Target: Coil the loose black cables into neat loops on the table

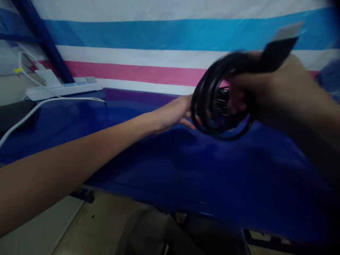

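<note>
Coiled black cable (212, 102) hangs gripped in the right hand (255, 88) fingers; left hand (180, 113) fingers, loosely open, touch its rim.

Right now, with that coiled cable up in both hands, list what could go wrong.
The black cable coil hangs above the blue table, gripped by the right hand; the left hand only touches its edge, so loops might slip loose. Its plug end sticks up and could snag. The picture is blurred.
</note>
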A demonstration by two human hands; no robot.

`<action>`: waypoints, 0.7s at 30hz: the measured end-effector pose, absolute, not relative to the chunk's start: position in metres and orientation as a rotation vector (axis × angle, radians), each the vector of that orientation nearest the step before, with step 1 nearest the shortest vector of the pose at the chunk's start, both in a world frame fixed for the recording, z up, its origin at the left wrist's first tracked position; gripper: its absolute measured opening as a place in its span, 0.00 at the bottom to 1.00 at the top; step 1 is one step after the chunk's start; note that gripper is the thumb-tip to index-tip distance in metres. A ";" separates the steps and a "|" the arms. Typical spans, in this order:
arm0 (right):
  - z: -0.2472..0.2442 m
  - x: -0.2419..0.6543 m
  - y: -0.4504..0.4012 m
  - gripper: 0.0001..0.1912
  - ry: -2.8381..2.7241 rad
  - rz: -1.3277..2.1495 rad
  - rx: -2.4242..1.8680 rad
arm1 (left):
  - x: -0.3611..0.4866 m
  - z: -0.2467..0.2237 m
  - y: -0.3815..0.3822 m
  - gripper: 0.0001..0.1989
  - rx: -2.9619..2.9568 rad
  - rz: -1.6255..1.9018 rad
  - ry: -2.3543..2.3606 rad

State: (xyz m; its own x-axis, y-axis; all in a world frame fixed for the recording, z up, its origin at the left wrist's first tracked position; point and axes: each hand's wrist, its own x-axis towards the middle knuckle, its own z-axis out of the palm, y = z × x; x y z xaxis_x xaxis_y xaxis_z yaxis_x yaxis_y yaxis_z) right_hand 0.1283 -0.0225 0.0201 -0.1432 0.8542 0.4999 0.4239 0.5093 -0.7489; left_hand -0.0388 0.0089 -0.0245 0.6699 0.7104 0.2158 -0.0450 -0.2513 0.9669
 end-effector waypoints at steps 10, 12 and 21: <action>0.021 0.126 -0.030 0.47 -2.168 -0.402 -1.449 | -0.035 -0.018 -0.003 0.13 1.674 0.750 0.433; 0.020 0.119 -0.035 0.43 -2.171 -0.391 -1.363 | -0.033 -0.020 -0.002 0.12 1.719 0.849 0.517; 0.007 0.116 -0.023 0.05 -2.050 0.429 -1.423 | -0.046 -0.023 0.013 0.07 1.506 1.194 0.676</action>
State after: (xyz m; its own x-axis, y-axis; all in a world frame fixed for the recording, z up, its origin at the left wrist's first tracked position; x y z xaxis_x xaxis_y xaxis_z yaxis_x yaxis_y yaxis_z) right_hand 0.1161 -0.0226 0.0073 -0.2450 0.9250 0.2903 0.7311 0.3730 -0.5714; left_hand -0.0461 0.0131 -0.0231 0.3422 0.8792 0.3317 -0.1681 -0.2900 0.9421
